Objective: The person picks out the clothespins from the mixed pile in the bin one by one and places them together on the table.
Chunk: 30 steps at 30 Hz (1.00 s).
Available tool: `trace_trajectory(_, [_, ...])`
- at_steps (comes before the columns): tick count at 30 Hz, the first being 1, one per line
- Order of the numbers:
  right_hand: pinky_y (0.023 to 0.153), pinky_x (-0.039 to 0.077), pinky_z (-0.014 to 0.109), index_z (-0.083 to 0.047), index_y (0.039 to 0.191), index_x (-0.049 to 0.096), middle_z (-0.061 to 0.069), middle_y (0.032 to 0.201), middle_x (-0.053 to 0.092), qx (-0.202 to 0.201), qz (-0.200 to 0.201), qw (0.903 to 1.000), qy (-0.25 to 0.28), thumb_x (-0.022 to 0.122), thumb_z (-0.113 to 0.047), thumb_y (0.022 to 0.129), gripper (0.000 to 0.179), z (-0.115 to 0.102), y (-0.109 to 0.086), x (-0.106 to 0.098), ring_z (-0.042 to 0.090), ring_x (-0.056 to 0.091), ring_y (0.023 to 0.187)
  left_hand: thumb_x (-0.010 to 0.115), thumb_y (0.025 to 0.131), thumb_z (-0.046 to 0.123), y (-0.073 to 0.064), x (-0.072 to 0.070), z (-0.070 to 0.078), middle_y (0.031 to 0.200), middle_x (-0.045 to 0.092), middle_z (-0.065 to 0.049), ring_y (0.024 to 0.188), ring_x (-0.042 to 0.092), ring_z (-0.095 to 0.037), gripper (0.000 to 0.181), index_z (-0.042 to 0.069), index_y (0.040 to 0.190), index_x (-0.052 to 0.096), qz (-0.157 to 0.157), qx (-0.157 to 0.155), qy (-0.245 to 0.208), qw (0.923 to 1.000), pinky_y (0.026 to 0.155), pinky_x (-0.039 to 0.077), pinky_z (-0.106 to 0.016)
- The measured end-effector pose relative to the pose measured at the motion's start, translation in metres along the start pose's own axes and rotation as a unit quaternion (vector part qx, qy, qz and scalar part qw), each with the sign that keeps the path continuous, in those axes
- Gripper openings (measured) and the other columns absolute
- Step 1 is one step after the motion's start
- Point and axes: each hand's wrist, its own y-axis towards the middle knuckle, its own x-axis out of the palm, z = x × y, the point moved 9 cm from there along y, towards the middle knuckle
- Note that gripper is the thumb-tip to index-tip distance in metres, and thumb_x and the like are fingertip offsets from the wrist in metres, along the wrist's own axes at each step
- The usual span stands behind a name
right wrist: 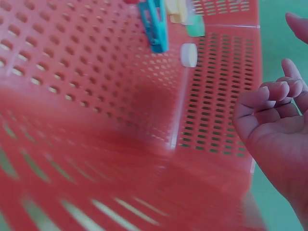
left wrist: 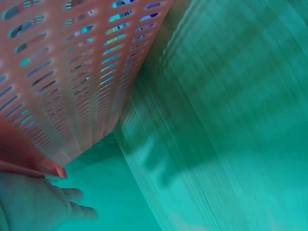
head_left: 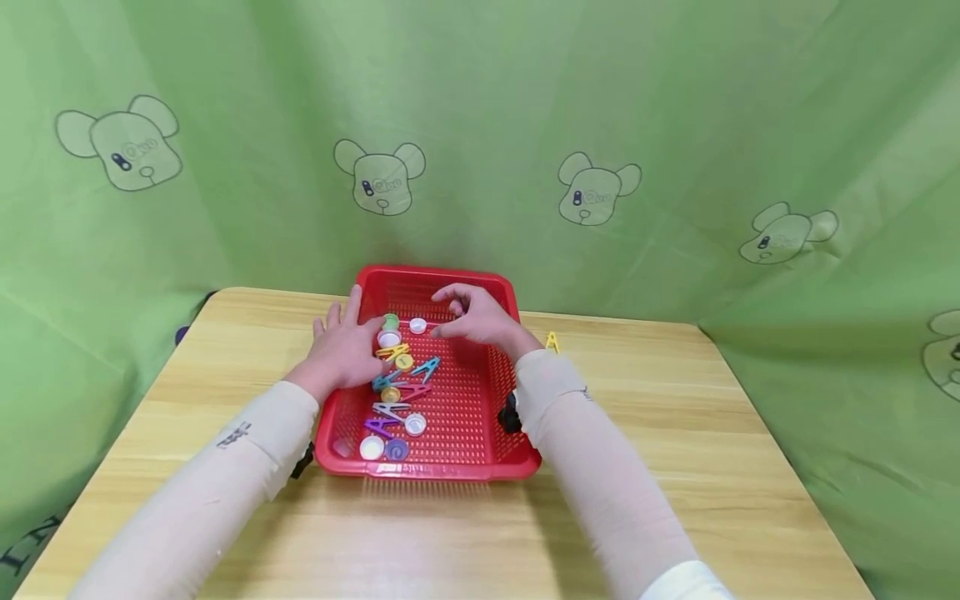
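My left hand [head_left: 347, 346] reaches across the left rim of a red plastic basket [head_left: 465, 417], its fingers spread and its thumb close by the green cap [head_left: 391, 322] and a white cap [head_left: 389, 338]. In the left wrist view that hand [left wrist: 33, 204] shows beside the basket's slotted wall [left wrist: 72, 91]. Over the back right of the basket hovers my right hand [head_left: 480, 317], thumb and forefinger apart with nothing between them. Another white cap [head_left: 417, 326] lies to the left of these fingertips. The right wrist view shows this hand [right wrist: 281, 120] with several fingers loosely bent, above the white cap [right wrist: 189, 55].
Clothespins and caps run down the basket's left half, among them a blue clothespin [head_left: 426, 368], a purple clothespin [head_left: 381, 427] and a purple cap [head_left: 397, 449]. A yellow clothespin [head_left: 552, 342] lies on the wooden table [head_left: 637, 417] outside. Green cloth [head_left: 480, 100] hangs behind.
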Motion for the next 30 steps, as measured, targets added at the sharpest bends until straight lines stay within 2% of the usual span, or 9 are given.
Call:
trace_trajectory(6, [0.066,0.043,0.029,-0.007,0.126,0.063,0.008,0.082,0.048,0.020,-0.003,0.9997,-0.015,0.086,-0.013,0.078,0.054,0.014,0.008,0.006,0.020,0.045,0.078,0.077,0.081,0.038,0.001,-0.004,0.002,0.164,-0.011,-0.020,0.143,0.002,-0.055,0.080,0.010,0.151,0.046,-0.001,0.001,0.002,1.0000,0.107,0.004,-0.075])
trace_trajectory(12, [0.068,0.041,0.031,-0.005,0.127,0.062,0.007,0.081,0.045,0.045,-0.031,0.9975,-0.045,0.084,-0.011,0.079,0.054,0.026,0.016,0.012,0.020,0.043,0.078,0.076,0.081,0.039,0.002,-0.007,0.001,0.164,-0.009,-0.020,0.143,0.004,-0.055,0.080,0.011,0.150,0.047,0.002,0.004,0.012,0.9999,0.107,0.007,-0.074])
trace_trajectory(19, [0.072,0.044,0.032,-0.006,0.128,0.061,0.012,0.090,0.052,0.068,-0.075,0.9915,-0.081,0.085,-0.011,0.079,0.055,0.037,0.015,0.024,0.021,0.045,0.084,0.076,0.080,0.040,0.005,-0.007,0.000,0.164,-0.008,-0.020,0.143,0.004,-0.055,0.080,0.011,0.150,0.048,0.005,0.006,0.018,0.9998,0.107,0.008,-0.074])
trace_trajectory(26, [0.067,0.040,0.030,-0.010,0.122,0.064,0.007,0.079,0.045,0.081,-0.110,0.9837,-0.117,0.086,-0.008,0.078,0.049,0.045,0.013,0.035,0.020,0.043,0.075,0.077,0.080,0.038,0.004,-0.005,0.000,0.164,-0.008,-0.019,0.143,0.004,-0.055,0.080,0.011,0.149,0.048,0.006,0.007,0.018,0.9998,0.107,0.007,-0.075])
trace_trajectory(30, [0.071,0.043,0.030,-0.012,0.121,0.064,0.008,0.087,0.052,0.086,-0.124,0.9785,-0.141,0.085,-0.007,0.078,0.049,0.052,0.009,0.040,0.021,0.047,0.081,0.078,0.080,0.036,0.001,0.000,-0.001,0.165,-0.007,-0.019,0.144,0.004,-0.054,0.080,0.010,0.149,0.048,0.006,0.003,0.003,1.0000,0.108,0.007,-0.074])
